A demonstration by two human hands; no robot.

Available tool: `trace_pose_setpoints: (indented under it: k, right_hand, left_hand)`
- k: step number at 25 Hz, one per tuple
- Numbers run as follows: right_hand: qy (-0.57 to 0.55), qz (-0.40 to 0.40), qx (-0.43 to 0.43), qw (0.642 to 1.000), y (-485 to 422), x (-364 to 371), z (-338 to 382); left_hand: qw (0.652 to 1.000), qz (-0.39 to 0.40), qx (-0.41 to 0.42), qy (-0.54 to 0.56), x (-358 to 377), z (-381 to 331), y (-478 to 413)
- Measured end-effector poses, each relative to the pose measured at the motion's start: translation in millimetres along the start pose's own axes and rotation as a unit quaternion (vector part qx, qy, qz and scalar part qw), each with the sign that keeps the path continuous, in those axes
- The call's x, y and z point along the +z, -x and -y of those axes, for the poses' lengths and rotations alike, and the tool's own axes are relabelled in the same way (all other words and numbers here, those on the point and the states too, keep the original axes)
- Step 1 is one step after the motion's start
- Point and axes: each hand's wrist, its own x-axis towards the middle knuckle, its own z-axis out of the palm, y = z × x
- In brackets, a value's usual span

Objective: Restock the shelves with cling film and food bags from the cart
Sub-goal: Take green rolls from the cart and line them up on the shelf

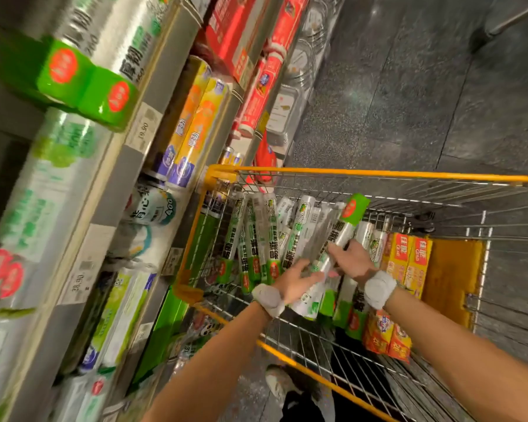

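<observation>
Pickup step: my right hand [352, 261] grips green-capped roll [346, 226] in cart [378, 172]; left hand [296, 280], fingers straight, steadies it. Next, I judge: lift to shelves [116, 166].

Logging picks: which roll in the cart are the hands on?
The clear roll with the green, red-ovalled end, tilted up above the other rolls; the right hand grips it, the left hand touches it lower down.
</observation>
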Motion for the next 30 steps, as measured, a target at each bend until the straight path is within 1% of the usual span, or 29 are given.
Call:
trace_pose_setpoints:
  k: [1, 2, 5, 7, 10, 12, 13, 15, 18, 20, 22, 23, 24, 26, 27, 28, 29, 30]
  right_hand:
    - [-0.057, 0.002, -0.008, 0.998, 9, -3, 7]
    - [-0.098, 0.007, -0.02, 0.995, 23, -8, 18]
    - [-0.202, 0.041, -0.057, 0.977, 56, -11, 52]
    - [-0.231, 0.071, -0.088, 0.966, 73, -5, 73]
    - [-0.26, 0.099, -0.105, 0.955, 98, 10, 100]
    - [-0.289, 0.114, -0.108, 0.944, 123, 26, 117]
    - [-0.306, 0.121, -0.111, 0.938, 132, 34, 123]
    - [-0.319, 0.154, -0.132, 0.926, 166, 57, 134]
    - [-0.336, 0.193, -0.183, 0.904, 215, 92, 140]
    - [-0.32, 0.231, -0.21, 0.895, 255, 116, 140]
    - [-0.282, 0.282, -0.243, 0.884, 304, 141, 137]
    - [-0.249, 0.292, -0.27, 0.883, 328, 151, 134]
    - [-0.222, 0.283, -0.296, 0.885, 340, 160, 132]
    - [-0.164, 0.288, -0.351, 0.876, 379, 180, 127]
    - [-0.124, 0.278, -0.395, 0.867, 394, 188, 123]
    - [-0.093, 0.264, -0.438, 0.854, 410, 196, 118]
    - [-0.054, 0.263, -0.461, 0.846, 424, 203, 114]
    - [-0.005, 0.272, -0.493, 0.826, 434, 210, 111]
  left_hand:
    - [0.999, 0.008, -0.007, 0.034, -1, -1, 11]
    - [0.998, -0.005, 0.0, 0.057, -4, -2, 22]
    - [0.994, -0.094, 0.04, 0.032, -21, -8, 58]
    - [0.99, -0.124, 0.043, 0.058, -40, -15, 91]
    - [0.98, -0.177, 0.049, 0.07, -68, -10, 141]
    - [0.96, -0.263, 0.058, 0.075, -87, 5, 184]
    - [0.947, -0.295, 0.076, 0.097, -92, 12, 204]
    - [0.906, -0.359, 0.134, 0.179, -97, 35, 253]
    - [0.846, -0.403, 0.171, 0.304, -91, 58, 317]
    - [0.815, -0.424, 0.189, 0.347, -81, 75, 360]
    - [0.781, -0.464, 0.193, 0.37, -70, 99, 407]
    - [0.775, -0.48, 0.193, 0.363, -65, 114, 428]
    - [0.784, -0.479, 0.19, 0.345, -61, 125, 444]
    - [0.832, -0.44, 0.164, 0.296, -52, 146, 470]
    - [0.844, -0.431, 0.153, 0.279, -48, 152, 484]
    - [0.842, -0.436, 0.155, 0.276, -45, 155, 497]
    - [0.824, -0.461, 0.172, 0.282, -42, 155, 511]
    - [0.788, -0.497, 0.202, 0.302, -39, 154, 528]
